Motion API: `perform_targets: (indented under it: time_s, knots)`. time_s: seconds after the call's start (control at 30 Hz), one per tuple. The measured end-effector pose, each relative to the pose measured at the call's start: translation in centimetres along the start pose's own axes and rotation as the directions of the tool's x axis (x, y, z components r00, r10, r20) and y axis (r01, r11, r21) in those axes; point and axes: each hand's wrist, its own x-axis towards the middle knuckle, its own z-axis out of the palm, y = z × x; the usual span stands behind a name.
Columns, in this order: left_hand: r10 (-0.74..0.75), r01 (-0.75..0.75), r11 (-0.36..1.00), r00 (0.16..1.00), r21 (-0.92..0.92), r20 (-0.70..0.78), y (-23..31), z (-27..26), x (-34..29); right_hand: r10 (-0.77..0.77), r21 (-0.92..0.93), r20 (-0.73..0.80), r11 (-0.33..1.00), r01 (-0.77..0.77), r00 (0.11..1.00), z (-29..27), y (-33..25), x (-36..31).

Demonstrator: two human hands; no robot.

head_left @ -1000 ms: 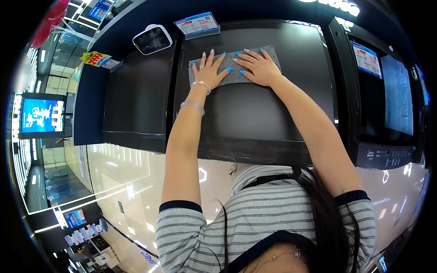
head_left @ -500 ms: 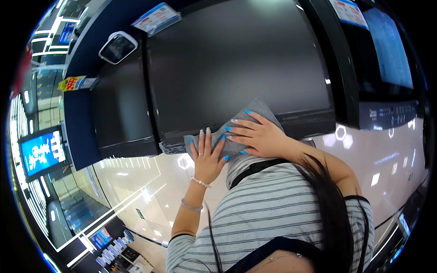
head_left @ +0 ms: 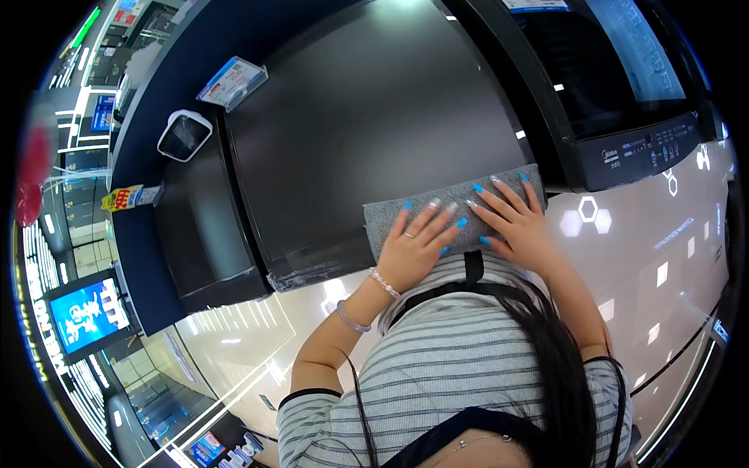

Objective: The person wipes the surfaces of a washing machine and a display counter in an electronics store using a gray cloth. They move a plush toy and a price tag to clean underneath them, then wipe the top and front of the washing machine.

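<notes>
A grey cloth (head_left: 384,218) lies flat along the right part of the near edge of a broad dark appliance top (head_left: 351,132). My left hand (head_left: 415,248) rests on the cloth's left part, fingers stretched out. Over its right part, my right hand (head_left: 519,228) lies palm down with its fingers spread. Neither hand grips the cloth; both press on it from above. Clear film (head_left: 308,274) wraps the front edge of the top, left of the cloth.
To the left stands another dark-topped appliance (head_left: 207,226). A price-sign holder (head_left: 232,83), a white-rimmed dark device (head_left: 185,136) and a yellow tag (head_left: 129,198) line the back. A control panel (head_left: 640,152) juts out at right. Shiny tiled floor (head_left: 608,257) lies nearer.
Both hands and the cloth have moved right along the near edge. The cloth now lies straighter, without the raised corner and folds. The view has shifted too.
</notes>
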Motion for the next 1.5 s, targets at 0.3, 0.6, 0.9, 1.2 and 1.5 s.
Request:
perform_targets:
  time_s: [0.3,0.6,0.9,1.2,1.5]
  knots:
    - [0.091,-0.076,0.980,0.993,-0.184,0.075,-2.4,-0.9,3.6,0.168,0.024,-0.154,0.986,-0.166,0.974,1.5,-1.1,1.9]
    - [0.025,-0.025,0.997,1.000,-0.070,0.002,-10.2,-1.0,10.6,0.096,-0.039,-0.257,0.993,-0.109,0.962,1.1,4.4,11.8]
    - [-0.143,0.148,0.988,0.984,0.042,-0.104,-20.7,-1.2,18.5,0.072,-0.180,-0.312,0.975,-0.133,0.948,1.8,11.4,26.7]
    - [-0.337,0.356,0.916,0.933,0.188,-0.123,-33.6,-2.6,21.0,-0.051,-0.269,-0.225,0.963,-0.011,0.973,1.6,12.2,40.1]
    - [-0.539,0.618,0.785,0.717,0.046,-0.442,-36.3,-1.1,18.3,-0.391,-0.191,-0.396,0.920,0.342,0.831,5.2,7.0,52.8]
